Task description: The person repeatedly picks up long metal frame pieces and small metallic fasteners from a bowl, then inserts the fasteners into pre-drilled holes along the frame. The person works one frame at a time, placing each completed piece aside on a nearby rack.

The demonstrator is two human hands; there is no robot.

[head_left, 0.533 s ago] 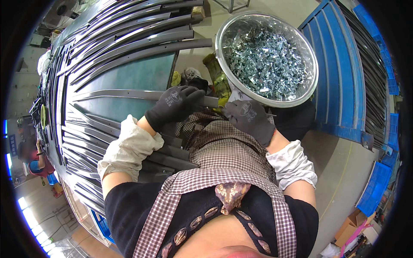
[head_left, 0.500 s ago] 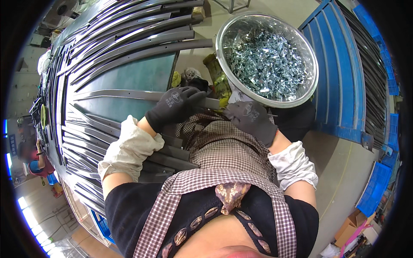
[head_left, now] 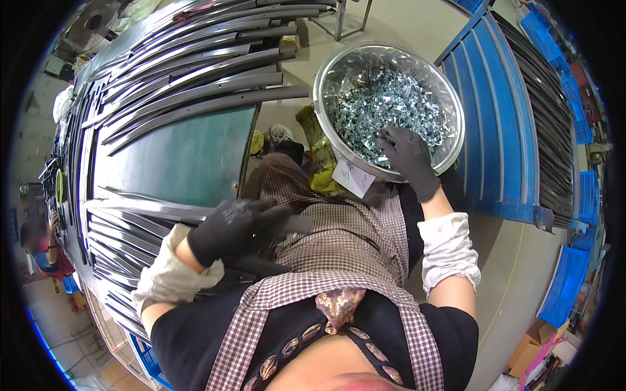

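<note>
My left hand (head_left: 236, 229), in a dark glove, is closed round a long dark metal strip (head_left: 153, 208) low at the left. The strip's blunt end (head_left: 298, 225) sticks out past my fingers, over my checked apron. At the right, my gloved right hand (head_left: 411, 159) reaches over the near rim of a large round metal bowl (head_left: 321, 104). Its fingers are bent together against the heap of small shiny metal clips (head_left: 391, 98) inside. Whatever lies between those fingertips is too small to make out.
More dark strips lie in rows on the green-topped table (head_left: 189, 153) to the left. A blue ribbed metal panel (head_left: 492, 124) stands right of the bowl. A white paper (head_left: 353, 176) hangs below the bowl's rim. Another person (head_left: 44, 244) is at the far left.
My right hand has moved from the strip's end up into the bowl of clips. My left hand and the strip have come down toward me and slightly left.
</note>
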